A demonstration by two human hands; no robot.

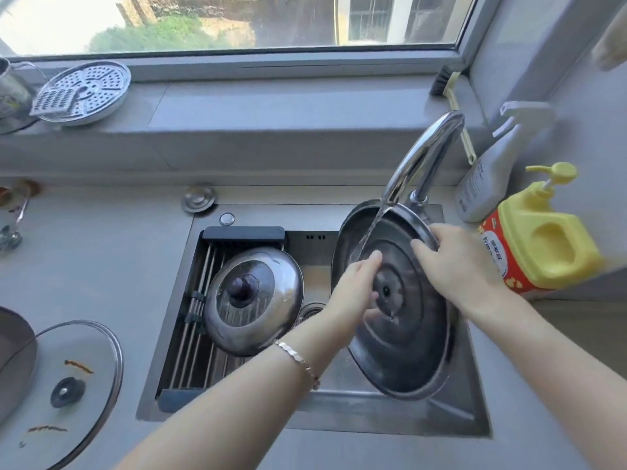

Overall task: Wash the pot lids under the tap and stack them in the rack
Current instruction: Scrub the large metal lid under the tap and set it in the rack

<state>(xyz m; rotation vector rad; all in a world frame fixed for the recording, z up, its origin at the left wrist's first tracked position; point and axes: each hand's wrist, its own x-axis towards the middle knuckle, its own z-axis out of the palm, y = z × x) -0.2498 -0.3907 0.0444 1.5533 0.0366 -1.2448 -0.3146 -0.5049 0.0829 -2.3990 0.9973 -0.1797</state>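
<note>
A large steel pot lid stands tilted on edge in the sink, its underside toward me, with water from the tap running onto its upper part. My right hand grips the lid's upper right rim. My left hand lies on the lid's inner face near its centre, fingers curved against the metal. A second steel lid with a dark knob lies knob-up on the rack across the sink's left side. A stained glass lid sits on the counter at the left.
A yellow soap dispenser and a grey spray bottle stand right of the tap. A perforated steamer plate and a brush rest on the windowsill. A dark pan edge shows at far left.
</note>
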